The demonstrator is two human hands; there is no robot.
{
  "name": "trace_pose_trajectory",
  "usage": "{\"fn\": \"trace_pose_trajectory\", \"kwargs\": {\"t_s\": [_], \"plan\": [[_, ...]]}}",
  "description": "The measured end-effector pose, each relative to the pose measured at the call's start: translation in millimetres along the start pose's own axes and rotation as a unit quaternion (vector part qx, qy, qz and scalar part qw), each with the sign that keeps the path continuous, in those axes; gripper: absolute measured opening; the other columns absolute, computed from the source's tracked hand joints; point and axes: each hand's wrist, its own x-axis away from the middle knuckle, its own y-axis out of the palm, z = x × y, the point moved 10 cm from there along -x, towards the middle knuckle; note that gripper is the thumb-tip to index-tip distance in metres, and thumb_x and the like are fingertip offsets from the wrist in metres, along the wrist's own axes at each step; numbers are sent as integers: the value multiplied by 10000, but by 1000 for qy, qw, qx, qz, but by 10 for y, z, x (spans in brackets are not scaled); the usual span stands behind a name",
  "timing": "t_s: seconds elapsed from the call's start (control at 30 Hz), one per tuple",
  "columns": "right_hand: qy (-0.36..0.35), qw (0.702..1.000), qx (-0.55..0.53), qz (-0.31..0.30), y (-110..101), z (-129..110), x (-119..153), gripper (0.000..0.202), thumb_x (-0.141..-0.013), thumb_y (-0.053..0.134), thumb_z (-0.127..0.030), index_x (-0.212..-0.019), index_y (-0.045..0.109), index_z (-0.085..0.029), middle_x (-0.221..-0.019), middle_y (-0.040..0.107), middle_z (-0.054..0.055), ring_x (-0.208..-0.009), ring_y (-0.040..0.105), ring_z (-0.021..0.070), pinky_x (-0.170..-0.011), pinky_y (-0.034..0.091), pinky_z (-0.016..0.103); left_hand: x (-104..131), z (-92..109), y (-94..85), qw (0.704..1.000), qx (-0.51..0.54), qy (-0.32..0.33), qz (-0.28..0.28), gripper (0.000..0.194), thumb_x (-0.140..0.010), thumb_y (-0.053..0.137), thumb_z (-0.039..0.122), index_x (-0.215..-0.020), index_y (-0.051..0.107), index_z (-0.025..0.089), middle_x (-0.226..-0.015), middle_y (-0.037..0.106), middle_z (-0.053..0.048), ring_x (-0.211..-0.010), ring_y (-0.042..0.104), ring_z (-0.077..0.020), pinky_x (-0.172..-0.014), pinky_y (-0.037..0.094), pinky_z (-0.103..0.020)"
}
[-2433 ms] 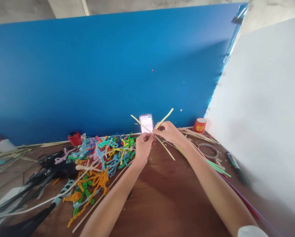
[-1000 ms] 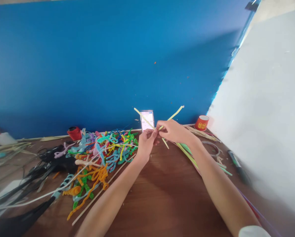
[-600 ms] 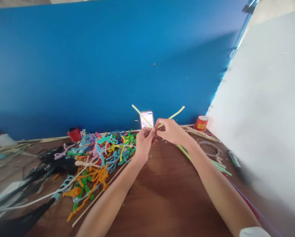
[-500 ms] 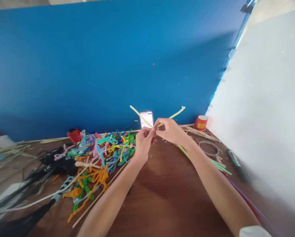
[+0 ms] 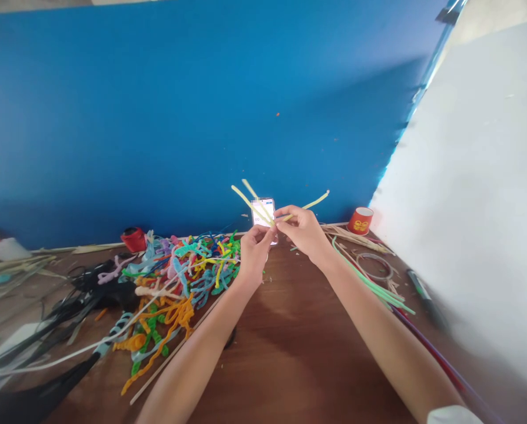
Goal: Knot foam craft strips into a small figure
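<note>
Pale yellow pipe cleaners (image 5: 317, 201) meet between my two hands above the table. My left hand (image 5: 255, 250) pinches them near where they cross, and two yellow ends fan out up and to the left from it. My right hand (image 5: 302, 231) is closed at the same spot, thumb and forefinger on the yellow strand, whose end sticks out to the upper right. The fingertips hide the crossing point. Just behind the hands a phone (image 5: 263, 206) with a lit screen stands against the blue panel.
Left of my hands lies a tangled pile of coloured pipe cleaners (image 5: 175, 294). Green pipe cleaners (image 5: 373, 287), a coiled ring (image 5: 389, 268) and a marker (image 5: 426, 297) lie at right. A red paper cup (image 5: 360, 221) stands near the white wall. A white cable (image 5: 69, 356) crosses the left side.
Two yellow ends now fan out at upper left where one showed before. The yellow strand that hung below my right hand has swung up. Both hands stay close together.
</note>
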Motion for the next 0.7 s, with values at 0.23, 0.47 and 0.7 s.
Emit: {"fn": "trace_pose_trajectory", "kwargs": {"t_s": [0.23,0.47,0.7], "plan": [[-58,998,-1,12,-9,-105,12,222,-800,627,-287,-999,674,-200,-768,723,23,-611,613,156,-562,447,287,-14,-73,45,997,65,-20,-25,444,-694,806,518,-641,567,148,-568,513,44,-419,277,-10,-399,150,-183],[-112,993,30,0,-3,-245,35,263,-834,645,-336,-1067,664,-215,-776,730,21,-659,645,174,-617,473,304,12,-142,121,983,165,-70,-46,470,-642,857,490,-640,534,149,-593,478,59,-432,273,-2,-394,173,-165],[-142,988,39,45,-60,-308,46,217,-809,679,-315,-994,662,-203,-851,747,40,-771,699,192,-697,512,309,12,-161,97,978,190,-83,-29,442,-626,873,448,-670,563,136,-626,499,57,-439,302,7,-391,185,-144]]}}
